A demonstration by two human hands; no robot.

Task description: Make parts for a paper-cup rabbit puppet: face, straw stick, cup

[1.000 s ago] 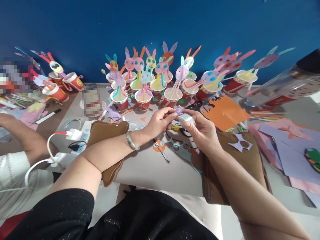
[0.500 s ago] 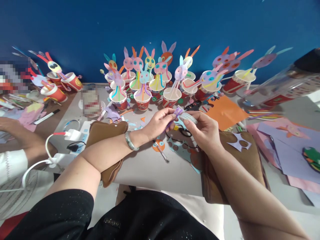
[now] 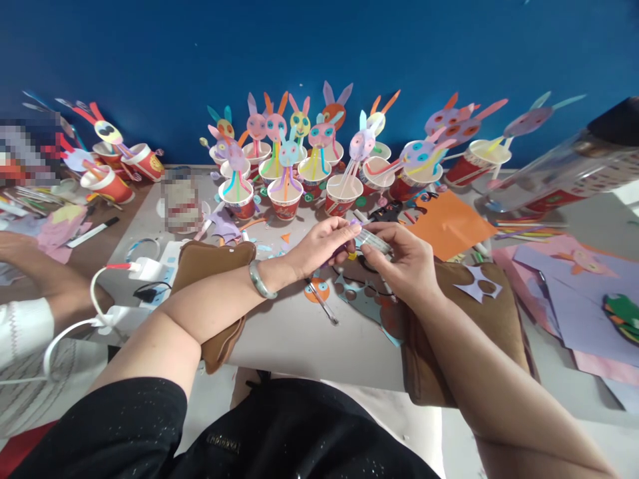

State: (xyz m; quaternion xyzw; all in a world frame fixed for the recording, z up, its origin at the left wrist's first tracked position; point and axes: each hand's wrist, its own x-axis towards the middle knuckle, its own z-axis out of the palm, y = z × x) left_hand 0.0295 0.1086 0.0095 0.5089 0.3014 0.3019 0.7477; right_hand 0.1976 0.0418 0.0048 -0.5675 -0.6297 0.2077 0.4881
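Both hands meet in the air over the middle of the table. My left hand (image 3: 330,241) is closed with thumb and fingers pinching a small purple piece (image 3: 354,227), mostly hidden by the fingers. My right hand (image 3: 405,259) grips a translucent whitish piece (image 3: 374,241), tube-like in outline; its exact kind is unclear. The ends of the two pieces meet or nearly meet between my fingertips. Below lie an orange paper disc (image 3: 313,291) with eyes, a pen-like tool (image 3: 328,310) and a light-blue paper scrap (image 3: 367,307) with round holes.
Paper cups (image 3: 285,199) bearing paper rabbit heads line the blue wall. Brown cushions (image 3: 214,266) flank my arms. Orange paper (image 3: 452,223), a large clear bottle (image 3: 564,176) and purple sheets (image 3: 564,286) lie rightward. Another person's forearm (image 3: 44,266) and a white cable (image 3: 50,349) are leftward.
The whitish piece has turned and dipped slightly in my right hand. My left thumb has moved over the purple piece, covering more of it.
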